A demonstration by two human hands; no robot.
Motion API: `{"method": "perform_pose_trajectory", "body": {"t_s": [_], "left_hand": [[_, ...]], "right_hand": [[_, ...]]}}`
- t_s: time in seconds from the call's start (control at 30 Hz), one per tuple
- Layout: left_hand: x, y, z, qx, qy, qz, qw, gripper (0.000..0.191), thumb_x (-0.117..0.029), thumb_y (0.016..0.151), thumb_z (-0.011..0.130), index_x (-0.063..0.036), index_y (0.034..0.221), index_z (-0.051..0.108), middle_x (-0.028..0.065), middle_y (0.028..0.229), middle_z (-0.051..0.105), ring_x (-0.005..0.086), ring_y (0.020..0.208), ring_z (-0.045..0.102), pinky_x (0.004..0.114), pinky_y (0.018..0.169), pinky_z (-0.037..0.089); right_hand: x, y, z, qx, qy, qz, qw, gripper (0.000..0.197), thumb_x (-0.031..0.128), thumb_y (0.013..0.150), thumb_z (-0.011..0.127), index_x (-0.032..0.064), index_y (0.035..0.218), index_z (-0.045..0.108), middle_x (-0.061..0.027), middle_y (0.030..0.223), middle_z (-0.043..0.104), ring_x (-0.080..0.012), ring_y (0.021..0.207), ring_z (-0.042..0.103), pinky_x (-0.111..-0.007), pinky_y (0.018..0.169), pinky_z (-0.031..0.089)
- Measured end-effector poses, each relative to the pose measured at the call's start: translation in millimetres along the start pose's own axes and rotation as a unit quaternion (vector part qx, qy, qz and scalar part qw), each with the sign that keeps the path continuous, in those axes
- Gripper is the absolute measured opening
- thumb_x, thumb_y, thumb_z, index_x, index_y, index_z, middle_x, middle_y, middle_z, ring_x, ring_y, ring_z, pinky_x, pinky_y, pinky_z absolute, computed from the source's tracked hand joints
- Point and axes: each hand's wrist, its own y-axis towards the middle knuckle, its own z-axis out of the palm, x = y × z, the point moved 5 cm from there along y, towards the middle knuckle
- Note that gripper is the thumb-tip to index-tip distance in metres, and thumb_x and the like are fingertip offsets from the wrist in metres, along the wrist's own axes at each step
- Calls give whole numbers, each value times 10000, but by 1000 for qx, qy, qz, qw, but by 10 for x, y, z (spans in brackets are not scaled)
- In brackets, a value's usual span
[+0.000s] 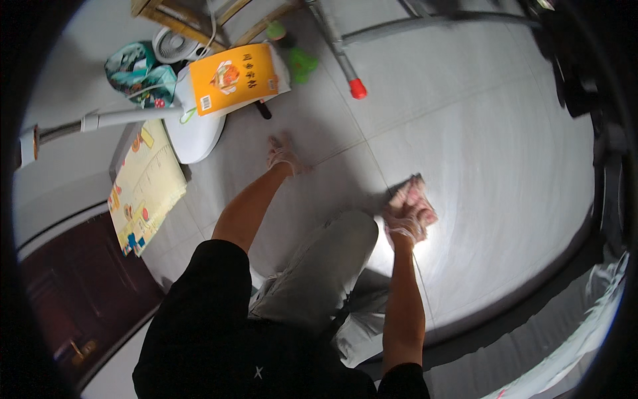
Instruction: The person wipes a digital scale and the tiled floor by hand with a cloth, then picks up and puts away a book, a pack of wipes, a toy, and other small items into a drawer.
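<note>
My right hand (406,217), in a clear plastic glove, presses a pinkish cloth (426,209) against the grey tiled floor (473,164). The cloth is bunched under the palm and fingers, and motion blur softens its edges. Bright light reflects off the tile around that hand. To the left, my left hand (282,152) wears a similar clear glove and holds nothing. Its fingers are spread low over the floor; whether they touch it I cannot tell. My bent knee (356,229) in grey trousers comes between the two arms.
An orange book (234,75) lies on a white rounded base (194,134), near a fan (174,45) and teal bag (134,70). Ahead are a red-capped metal leg (358,89), wooden frame (184,22) and green object (302,65). Left: height chart (149,184), dark door (89,274). Right: fabric (573,324).
</note>
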Motion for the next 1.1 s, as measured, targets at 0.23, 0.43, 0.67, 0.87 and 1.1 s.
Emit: {"method": "perform_pose_trajectory", "body": {"t_s": [0.23, 0.43, 0.67, 0.87, 1.1], "left_hand": [[266, -14, -39, -26, -52, 32, 998, 1571, -532, 570, 942, -205, 1582, -215, 278, 1635, -176, 449, 1501, 190, 519, 1172, 326], [145, -23, -94, 9, -42, 52, 998, 1532, -604, 598, 897, -201, 1590, -198, 309, 1625, -170, 451, 1463, 272, 486, 1135, 373], [165, -30, -40, 17, -84, 37, 996, 1577, -543, 530, 955, -283, 1592, -181, 274, 1622, -222, 506, 1463, 209, 518, 1155, 352], [147, -112, -91, 0, -90, 34, 995, 1526, -529, 577, 939, -290, 1595, -172, 259, 1641, -174, 472, 1452, 261, 475, 1162, 361], [190, -86, -26, -42, -76, 38, 996, 1482, -543, 608, 917, -287, 1600, -156, 254, 1650, -144, 455, 1445, 299, 445, 1157, 377]], "right_hand": [[1773, -121, -453, 175, -16, -22, 984, 1341, 801, 638, 722, 218, 1627, 29, -175, 1683, 26, -407, 1504, 247, -524, 1087, 449], [1762, 108, -292, 160, -37, -9, 986, 1373, 779, 651, 726, 208, 1619, -63, -162, 1680, -90, -407, 1538, 108, -505, 1113, 435], [1996, 29, -431, 240, -211, -8, 947, 1419, 736, 661, 764, 148, 1606, -116, -203, 1632, -254, -393, 1546, -64, -542, 1079, 459], [1960, -13, -595, 243, -160, 14, 957, 1472, 685, 648, 826, 153, 1590, -172, -210, 1624, -261, -427, 1538, 2, -541, 1042, 503], [1966, -104, -663, 244, -158, 21, 956, 1457, 714, 662, 798, 150, 1590, -173, -214, 1628, -248, -416, 1541, -37, -519, 1028, 514]]}}
